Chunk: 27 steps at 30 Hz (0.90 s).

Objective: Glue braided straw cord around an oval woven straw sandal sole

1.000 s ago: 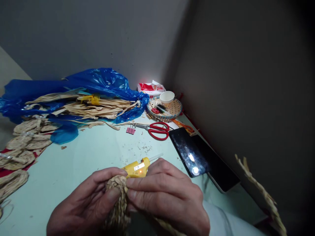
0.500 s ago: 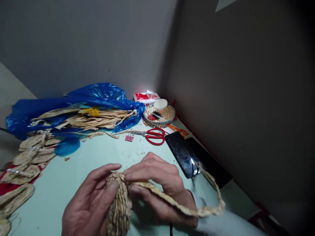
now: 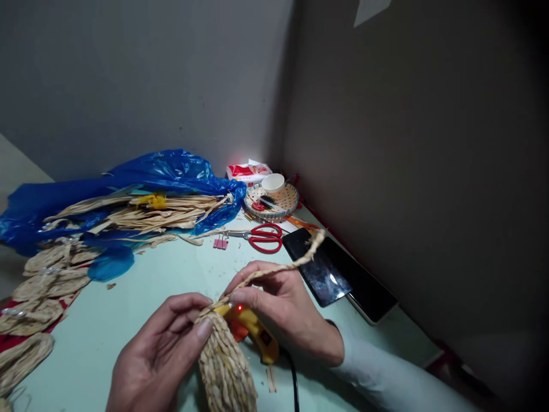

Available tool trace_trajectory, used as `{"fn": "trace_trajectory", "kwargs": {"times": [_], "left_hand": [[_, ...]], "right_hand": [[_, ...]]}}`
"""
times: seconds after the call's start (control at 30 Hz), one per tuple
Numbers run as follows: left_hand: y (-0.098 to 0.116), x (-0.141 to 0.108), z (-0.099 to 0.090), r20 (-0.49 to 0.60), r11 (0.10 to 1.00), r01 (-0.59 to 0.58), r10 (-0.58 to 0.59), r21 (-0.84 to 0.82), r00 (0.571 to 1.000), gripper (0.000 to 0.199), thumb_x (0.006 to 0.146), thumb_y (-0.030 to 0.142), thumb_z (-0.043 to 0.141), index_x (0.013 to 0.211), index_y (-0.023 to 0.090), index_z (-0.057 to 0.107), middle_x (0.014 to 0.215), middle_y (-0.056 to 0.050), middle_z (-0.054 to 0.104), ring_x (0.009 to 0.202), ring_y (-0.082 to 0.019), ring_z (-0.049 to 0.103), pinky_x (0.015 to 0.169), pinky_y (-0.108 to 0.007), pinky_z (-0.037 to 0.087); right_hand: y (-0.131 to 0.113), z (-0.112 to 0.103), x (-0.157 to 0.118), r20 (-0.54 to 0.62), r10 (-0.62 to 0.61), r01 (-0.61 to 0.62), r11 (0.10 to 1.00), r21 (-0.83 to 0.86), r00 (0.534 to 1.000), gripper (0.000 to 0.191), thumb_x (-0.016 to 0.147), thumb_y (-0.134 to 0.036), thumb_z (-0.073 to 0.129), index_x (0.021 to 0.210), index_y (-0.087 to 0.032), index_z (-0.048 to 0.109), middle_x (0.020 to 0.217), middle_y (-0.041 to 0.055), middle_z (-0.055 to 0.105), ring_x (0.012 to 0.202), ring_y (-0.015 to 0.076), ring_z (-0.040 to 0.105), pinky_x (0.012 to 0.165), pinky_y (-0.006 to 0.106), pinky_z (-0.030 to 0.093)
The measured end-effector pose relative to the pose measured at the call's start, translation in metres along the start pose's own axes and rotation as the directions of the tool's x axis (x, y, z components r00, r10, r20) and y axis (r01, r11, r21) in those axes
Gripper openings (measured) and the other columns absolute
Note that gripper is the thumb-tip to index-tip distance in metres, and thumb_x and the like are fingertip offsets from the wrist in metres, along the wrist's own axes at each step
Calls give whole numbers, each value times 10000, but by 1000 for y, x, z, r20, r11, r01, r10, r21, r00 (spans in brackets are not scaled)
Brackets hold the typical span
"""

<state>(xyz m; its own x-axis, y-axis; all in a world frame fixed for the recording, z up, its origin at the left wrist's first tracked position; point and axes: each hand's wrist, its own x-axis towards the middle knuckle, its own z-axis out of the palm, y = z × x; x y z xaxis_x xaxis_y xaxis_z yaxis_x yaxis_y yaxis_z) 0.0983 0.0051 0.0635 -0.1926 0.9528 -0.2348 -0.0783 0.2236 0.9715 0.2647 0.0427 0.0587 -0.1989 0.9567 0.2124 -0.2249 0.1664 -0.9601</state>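
Observation:
My left hand (image 3: pixel 165 346) pinches the upper end of a woven piece made of rows of braided straw (image 3: pixel 225 366). At the same end, my right hand (image 3: pixel 278 306) grips a straw braid (image 3: pixel 295 263) between thumb and fingers. The braid's loose tail rises to the right over a dark phone (image 3: pixel 317 269). Below my right hand lies a yellow glue gun (image 3: pixel 261 337) with a lit red light and a black cord; its front part is partly hidden behind the hands and straw.
Red-handled scissors (image 3: pixel 266 238), a pink clip (image 3: pixel 220 244) and a round basket (image 3: pixel 271 209) with a white cup lie ahead. Straw strips (image 3: pixel 171 210) rest on a blue plastic bag (image 3: pixel 171 166). Coiled straw pieces (image 3: pixel 55 283) line the left; walls stand behind and right.
The braid's tail has swung from low right to upward over the phone. My right hand has turned, and the glue gun beneath it now shows. The woven piece has tilted.

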Motion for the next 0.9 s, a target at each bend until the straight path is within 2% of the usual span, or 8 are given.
{"fn": "trace_trajectory", "kwargs": {"times": [0.17,0.33,0.5,0.6,0.67,0.8,0.9], "left_hand": [[2,0,1,58,995,83,-80,-48,995,375,591,457,907,875,263,758,794,-14,768,749,-162,712,665,-141,556],[-5,12,-8,96,985,102,-89,-142,991,396,578,398,927,899,234,763,821,-34,769,785,-184,725,692,-174,590],[-3,18,-12,-48,970,72,-86,-232,995,435,563,384,942,921,230,748,826,-18,754,804,-175,722,700,-173,607],[1,17,-10,-136,968,-18,-17,-250,991,475,501,378,969,899,234,755,827,0,755,807,-170,731,704,-148,603],[0,17,-10,-175,970,-92,53,-224,983,452,513,380,967,892,242,762,827,8,764,819,-158,738,720,-117,587],[-4,17,-11,-200,975,-168,137,-148,970,378,565,375,948,884,267,776,834,28,788,774,-118,737,699,-55,549],[-7,16,-12,-206,984,-153,132,-86,970,336,596,395,931,873,287,775,851,40,795,803,-127,747,678,-53,547]], "right_hand": [[6,-2,3,7,35,-36,996,77,999,164,887,-281,684,792,-158,736,761,-10,693,692,103,605,681,223,498],[6,-6,3,64,64,-65,998,12,996,285,986,-354,577,846,-152,720,802,10,705,729,108,592,719,235,476],[0,-6,1,192,167,-153,984,-85,967,280,983,-412,587,961,-150,682,894,41,719,797,141,633,740,259,500],[-3,-3,-1,268,220,-186,971,-149,938,299,928,-446,655,929,-151,705,787,9,670,708,133,593,666,247,483],[-2,0,-2,298,253,-206,962,-179,920,315,869,-463,731,940,-156,722,738,-16,639,672,121,556,632,232,455],[4,7,-8,299,229,-139,946,-295,926,348,916,-492,663,905,-149,727,644,-52,546,594,93,471,549,209,375],[9,10,-12,235,187,-80,912,-402,954,290,939,-376,634,792,-140,716,576,-67,461,533,79,395,502,223,291]]}}
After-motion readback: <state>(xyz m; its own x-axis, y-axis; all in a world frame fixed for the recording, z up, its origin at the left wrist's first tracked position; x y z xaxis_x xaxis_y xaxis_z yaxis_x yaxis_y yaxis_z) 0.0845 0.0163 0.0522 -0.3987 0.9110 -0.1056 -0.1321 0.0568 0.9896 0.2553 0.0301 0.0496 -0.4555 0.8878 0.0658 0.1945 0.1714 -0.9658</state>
